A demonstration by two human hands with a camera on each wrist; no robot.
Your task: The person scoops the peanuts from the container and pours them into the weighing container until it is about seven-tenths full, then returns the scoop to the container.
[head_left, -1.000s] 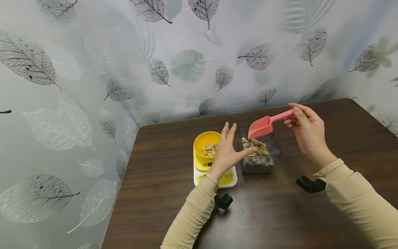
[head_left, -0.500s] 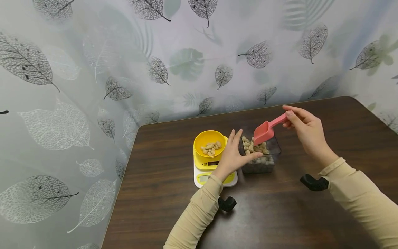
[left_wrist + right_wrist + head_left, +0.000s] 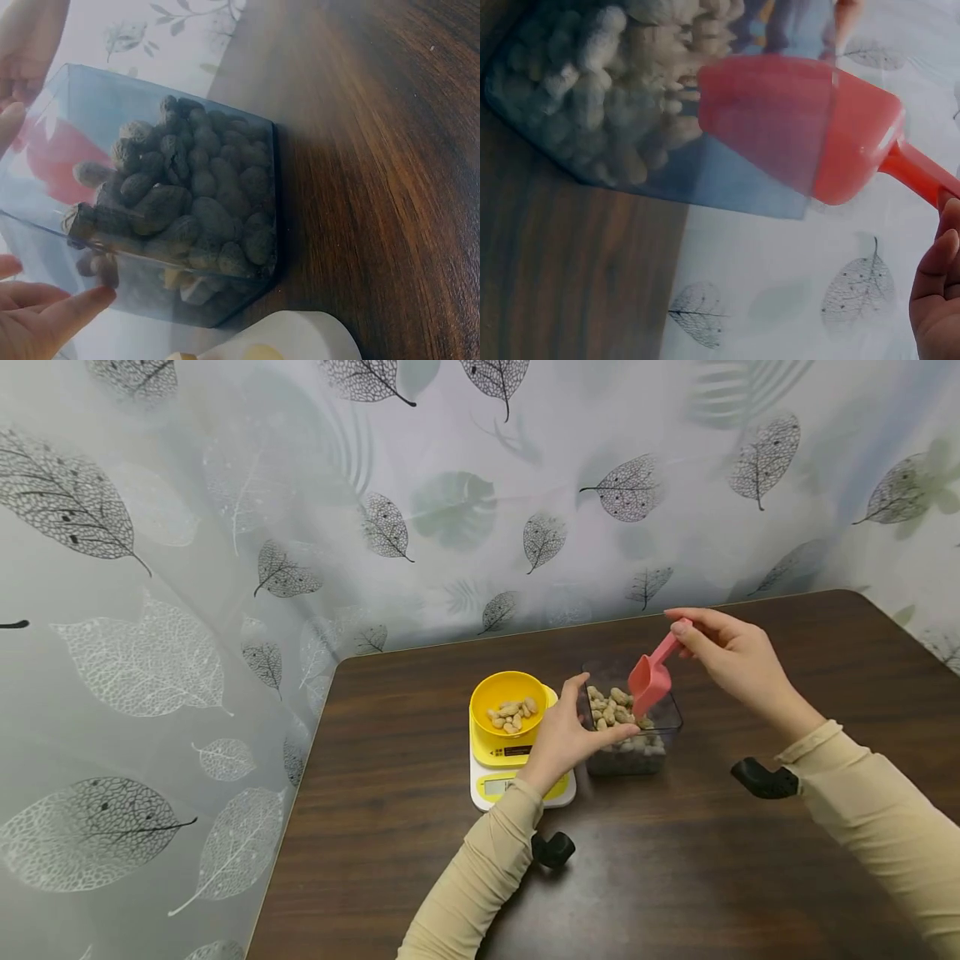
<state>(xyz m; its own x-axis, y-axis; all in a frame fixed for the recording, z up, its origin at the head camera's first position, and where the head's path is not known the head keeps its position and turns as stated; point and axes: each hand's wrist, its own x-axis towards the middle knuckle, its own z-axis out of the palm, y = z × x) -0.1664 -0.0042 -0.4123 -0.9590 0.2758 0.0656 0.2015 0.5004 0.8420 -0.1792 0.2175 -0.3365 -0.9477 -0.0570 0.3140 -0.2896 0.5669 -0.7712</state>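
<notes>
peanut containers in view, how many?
2: the yellow bowl on the scale, and the see-through bin beside the scale, with the pink scoop dipped in.

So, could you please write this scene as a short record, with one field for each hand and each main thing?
Left hand: at the container, thumb and fingers spread
Right hand: holds the scoop by its handle
Scoop: pink, slanting down, blade partly inside the container
Container: transparent, holds peanuts
Bowl: yellow, on the scale, some peanuts inside
Scale: white and yellow, left of the container
Table: dark brown
</notes>
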